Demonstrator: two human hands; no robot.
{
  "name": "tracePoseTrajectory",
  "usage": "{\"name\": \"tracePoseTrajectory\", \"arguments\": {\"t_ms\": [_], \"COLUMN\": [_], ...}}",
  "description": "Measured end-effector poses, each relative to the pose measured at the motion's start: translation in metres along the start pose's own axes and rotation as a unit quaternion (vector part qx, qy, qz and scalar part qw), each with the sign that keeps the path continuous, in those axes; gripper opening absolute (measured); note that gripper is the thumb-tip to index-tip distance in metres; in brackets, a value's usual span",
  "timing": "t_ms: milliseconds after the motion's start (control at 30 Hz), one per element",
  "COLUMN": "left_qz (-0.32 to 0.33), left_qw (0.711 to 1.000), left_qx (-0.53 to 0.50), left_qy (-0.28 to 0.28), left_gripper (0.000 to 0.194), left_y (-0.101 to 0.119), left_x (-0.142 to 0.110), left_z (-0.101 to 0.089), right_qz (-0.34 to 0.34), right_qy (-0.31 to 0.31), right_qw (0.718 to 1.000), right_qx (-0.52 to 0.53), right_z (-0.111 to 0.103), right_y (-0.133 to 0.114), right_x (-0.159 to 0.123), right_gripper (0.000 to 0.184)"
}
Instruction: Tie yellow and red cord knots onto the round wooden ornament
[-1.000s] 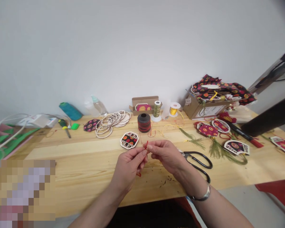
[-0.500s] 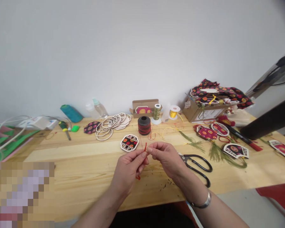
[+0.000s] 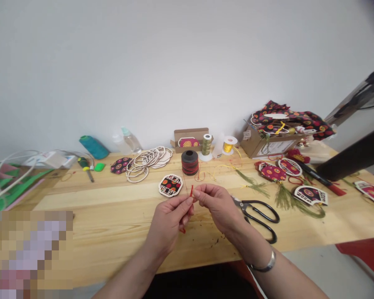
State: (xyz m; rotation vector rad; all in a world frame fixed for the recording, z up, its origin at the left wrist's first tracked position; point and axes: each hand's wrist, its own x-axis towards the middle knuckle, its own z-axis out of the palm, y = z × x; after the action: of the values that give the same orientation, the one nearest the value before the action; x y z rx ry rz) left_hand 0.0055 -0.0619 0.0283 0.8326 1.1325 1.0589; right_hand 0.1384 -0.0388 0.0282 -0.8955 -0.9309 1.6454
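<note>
A short piece of red cord (image 3: 191, 191) sticks up between my fingertips at the middle of the table. My left hand (image 3: 173, 216) pinches it from the left, and a bit of red shows below those fingers. From the right, the thumb and forefinger of my right hand (image 3: 217, 205) close on the same cord. Just beyond lies an octagonal wooden-framed piece with patterned fabric (image 3: 171, 185). Behind that stands a black spool of red thread (image 3: 190, 163). Black-handled scissors (image 3: 260, 211) lie beside my right wrist, their blades partly hidden.
Several wooden frames (image 3: 148, 162) are piled at the back left, near a screwdriver (image 3: 86, 168) and a teal thread cone (image 3: 94, 147). Olive (image 3: 207, 147) and yellow (image 3: 230, 145) spools stand at the back. Tasselled ornaments (image 3: 270, 171) and a full cardboard box (image 3: 264, 143) occupy the right.
Both hands keep their pinch on the red cord with hardly any movement. The view has shifted very slightly.
</note>
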Motion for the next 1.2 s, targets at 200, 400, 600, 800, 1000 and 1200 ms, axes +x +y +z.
{"name": "tracePoseTrajectory", "arguments": {"t_ms": [200, 400, 600, 800, 1000, 1200], "left_qz": [0.011, 0.012, 0.010, 0.011, 0.018, 0.030], "left_qw": [1.000, 1.000, 1.000, 1.000, 1.000, 0.999], "left_qx": [0.008, 0.008, 0.015, 0.010, 0.015, 0.036], "left_qy": [-0.010, -0.016, -0.024, -0.019, -0.015, -0.028], "left_gripper": [0.019, 0.019, 0.020, 0.018, 0.016, 0.019], "left_y": [0.000, 0.000, -0.001, -0.001, -0.004, -0.007], "left_x": [0.001, 0.002, 0.002, 0.003, 0.004, 0.006], "left_z": [-0.001, -0.002, -0.003, -0.004, -0.006, -0.007], "right_qz": [0.004, 0.022, 0.048, 0.058, 0.056, 0.047], "right_qy": [0.000, -0.010, -0.008, -0.028, -0.078, -0.091], "right_qw": [1.000, 1.000, 0.999, 0.997, 0.993, 0.995], "right_qx": [0.003, 0.007, -0.011, -0.043, -0.062, -0.009], "right_z": [-0.002, -0.004, -0.008, -0.012, -0.012, -0.009], "right_y": [0.002, 0.003, 0.007, 0.007, 0.004, 0.002], "right_x": [0.000, 0.002, 0.003, 0.003, 0.000, 0.001], "right_gripper": [0.017, 0.015, 0.019, 0.020, 0.022, 0.012]}}
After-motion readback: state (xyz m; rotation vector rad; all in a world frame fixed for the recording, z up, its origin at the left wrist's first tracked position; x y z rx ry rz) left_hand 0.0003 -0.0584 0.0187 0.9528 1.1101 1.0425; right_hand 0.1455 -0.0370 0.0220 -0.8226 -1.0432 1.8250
